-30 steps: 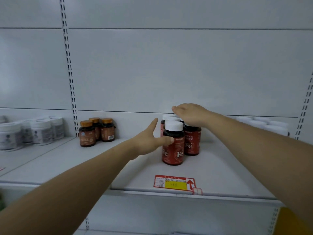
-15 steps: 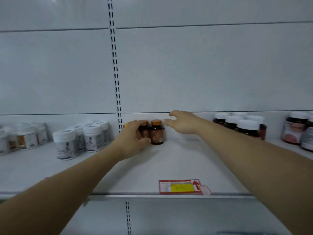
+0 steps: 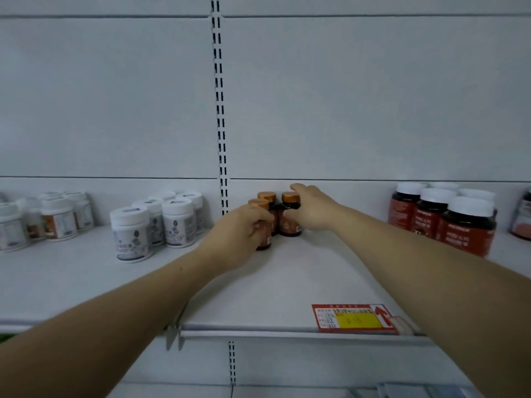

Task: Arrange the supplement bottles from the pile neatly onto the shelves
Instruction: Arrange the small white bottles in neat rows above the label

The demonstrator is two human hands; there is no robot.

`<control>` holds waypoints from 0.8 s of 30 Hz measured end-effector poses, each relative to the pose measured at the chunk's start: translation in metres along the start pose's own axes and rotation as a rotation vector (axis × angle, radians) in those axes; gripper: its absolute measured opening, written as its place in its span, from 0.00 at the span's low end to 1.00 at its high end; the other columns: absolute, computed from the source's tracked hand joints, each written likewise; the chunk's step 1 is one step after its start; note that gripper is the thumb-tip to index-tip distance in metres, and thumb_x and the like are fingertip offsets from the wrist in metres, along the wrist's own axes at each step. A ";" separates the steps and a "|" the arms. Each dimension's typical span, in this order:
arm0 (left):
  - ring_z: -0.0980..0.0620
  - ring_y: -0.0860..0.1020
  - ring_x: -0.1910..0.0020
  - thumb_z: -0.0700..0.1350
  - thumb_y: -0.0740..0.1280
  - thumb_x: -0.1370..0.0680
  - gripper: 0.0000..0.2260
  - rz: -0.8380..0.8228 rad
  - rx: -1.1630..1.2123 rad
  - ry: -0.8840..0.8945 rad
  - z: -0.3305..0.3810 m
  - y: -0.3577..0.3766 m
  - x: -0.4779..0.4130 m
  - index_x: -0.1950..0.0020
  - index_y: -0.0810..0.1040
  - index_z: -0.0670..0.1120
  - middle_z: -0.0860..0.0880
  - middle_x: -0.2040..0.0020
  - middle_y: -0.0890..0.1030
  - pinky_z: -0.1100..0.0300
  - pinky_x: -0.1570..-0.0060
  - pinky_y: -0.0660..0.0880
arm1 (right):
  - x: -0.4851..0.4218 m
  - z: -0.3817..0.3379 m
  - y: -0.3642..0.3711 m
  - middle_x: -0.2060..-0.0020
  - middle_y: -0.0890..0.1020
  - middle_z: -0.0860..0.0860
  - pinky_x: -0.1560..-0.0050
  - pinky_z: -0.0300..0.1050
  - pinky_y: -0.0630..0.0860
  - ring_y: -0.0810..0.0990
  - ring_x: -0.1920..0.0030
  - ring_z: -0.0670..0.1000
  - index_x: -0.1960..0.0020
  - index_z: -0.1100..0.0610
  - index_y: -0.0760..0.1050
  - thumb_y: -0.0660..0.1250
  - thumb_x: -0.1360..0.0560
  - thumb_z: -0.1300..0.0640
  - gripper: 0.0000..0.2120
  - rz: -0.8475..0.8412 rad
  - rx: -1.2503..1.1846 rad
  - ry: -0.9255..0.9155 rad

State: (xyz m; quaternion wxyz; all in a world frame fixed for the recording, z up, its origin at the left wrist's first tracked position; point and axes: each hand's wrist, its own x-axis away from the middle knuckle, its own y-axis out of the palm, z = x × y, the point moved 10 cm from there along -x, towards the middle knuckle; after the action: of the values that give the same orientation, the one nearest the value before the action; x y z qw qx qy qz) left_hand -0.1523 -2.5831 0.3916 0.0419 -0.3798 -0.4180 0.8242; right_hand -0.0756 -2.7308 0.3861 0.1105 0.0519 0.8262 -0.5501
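Observation:
Three small brown bottles with gold caps stand together at the back of the white shelf (image 3: pixel 287 282). My left hand (image 3: pixel 238 234) grips the front left bottle (image 3: pixel 263 235), with its fingers curled round the body. My right hand (image 3: pixel 311 209) holds the right bottle (image 3: pixel 290 222), thumb on its side and fingers over the gold cap. The third bottle (image 3: pixel 266 196) stands behind, between the two; only its cap and shoulder show.
White jars (image 3: pixel 161 222) stand in a group left of the slotted upright (image 3: pixel 219 110), with more white jars (image 3: pixel 43 216) further left. Dark red bottles with white caps (image 3: pixel 448 219) stand at the right. A red and yellow price tag (image 3: pixel 355 317) sits on the shelf's front edge.
My view has swung left from the red bottles to the brown ones. Both hands have left the red bottles and now close round the gold-capped bottles.

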 end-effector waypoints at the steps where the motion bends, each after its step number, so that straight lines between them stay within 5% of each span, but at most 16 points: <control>1: 0.51 0.74 0.41 0.35 0.63 0.24 0.14 0.000 0.017 0.002 0.001 0.000 0.000 0.40 0.78 0.46 0.49 0.41 0.77 0.67 0.44 0.65 | -0.003 0.000 0.002 0.31 0.65 0.56 0.42 0.49 0.71 0.71 0.36 0.58 0.26 0.53 0.58 0.66 0.25 0.48 0.32 -0.003 0.003 -0.008; 4: 0.51 0.74 0.43 0.34 0.65 0.26 0.13 0.113 0.086 -0.032 -0.005 -0.010 -0.004 0.44 0.77 0.47 0.51 0.44 0.74 0.68 0.46 0.66 | -0.007 -0.001 0.007 0.37 0.70 0.56 0.46 0.49 0.73 0.74 0.43 0.57 0.31 0.53 0.64 0.67 0.27 0.50 0.27 -0.009 -0.009 -0.023; 6: 0.52 0.71 0.39 0.36 0.67 0.27 0.19 0.171 0.167 -0.161 -0.021 -0.011 -0.008 0.38 0.70 0.49 0.51 0.40 0.68 0.68 0.45 0.66 | -0.009 -0.001 0.008 0.39 0.71 0.56 0.48 0.47 0.72 0.74 0.44 0.57 0.30 0.54 0.63 0.67 0.26 0.51 0.27 0.002 -0.016 -0.033; 9: 0.49 0.62 0.29 0.40 0.70 0.28 0.41 -0.046 0.336 -0.449 -0.043 0.018 -0.013 0.22 0.48 0.49 0.49 0.25 0.58 0.59 0.38 0.65 | -0.012 0.000 0.007 0.41 0.72 0.56 0.52 0.46 0.70 0.74 0.46 0.57 0.31 0.54 0.62 0.66 0.25 0.53 0.25 0.032 -0.025 -0.050; 11: 0.47 0.64 0.29 0.39 0.69 0.27 0.44 -0.151 0.449 -0.543 -0.049 0.034 -0.016 0.22 0.41 0.51 0.49 0.25 0.60 0.59 0.40 0.66 | -0.013 0.000 0.007 0.42 0.73 0.57 0.53 0.46 0.70 0.75 0.47 0.57 0.31 0.54 0.62 0.66 0.24 0.54 0.24 0.043 -0.019 -0.062; 14: 0.47 0.69 0.32 0.37 0.68 0.28 0.35 -0.192 0.470 -0.532 -0.052 0.041 -0.021 0.24 0.58 0.53 0.50 0.32 0.71 0.57 0.38 0.66 | -0.012 0.002 0.006 0.43 0.73 0.56 0.53 0.46 0.69 0.74 0.47 0.56 0.32 0.53 0.63 0.65 0.24 0.55 0.23 0.059 -0.002 -0.079; 16: 0.48 0.75 0.40 0.36 0.68 0.29 0.26 -0.193 0.443 -0.479 -0.048 0.043 -0.023 0.35 0.70 0.55 0.52 0.42 0.78 0.52 0.38 0.70 | -0.011 0.003 0.005 0.44 0.73 0.55 0.54 0.46 0.68 0.74 0.48 0.56 0.33 0.53 0.64 0.65 0.24 0.55 0.22 0.074 -0.002 -0.092; 19: 0.52 0.75 0.46 0.35 0.67 0.28 0.23 -0.180 0.478 -0.430 -0.040 0.045 -0.026 0.41 0.70 0.59 0.57 0.50 0.77 0.58 0.44 0.70 | -0.010 0.002 0.002 0.46 0.75 0.54 0.56 0.45 0.67 0.74 0.50 0.54 0.35 0.54 0.66 0.66 0.25 0.55 0.20 0.088 -0.026 -0.106; 24: 0.53 0.73 0.48 0.39 0.67 0.25 0.21 -0.136 0.415 -0.440 -0.045 0.044 -0.027 0.34 0.70 0.54 0.53 0.47 0.75 0.60 0.47 0.67 | -0.014 0.002 0.001 0.45 0.74 0.56 0.56 0.44 0.69 0.75 0.49 0.56 0.37 0.54 0.68 0.65 0.26 0.58 0.18 0.101 -0.058 -0.114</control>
State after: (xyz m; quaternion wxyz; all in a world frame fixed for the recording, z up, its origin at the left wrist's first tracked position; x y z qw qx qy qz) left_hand -0.0925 -2.5927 0.3593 0.0822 -0.1467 -0.2644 0.9496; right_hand -0.0615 -2.7315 0.3885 0.1865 0.0589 0.8304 -0.5218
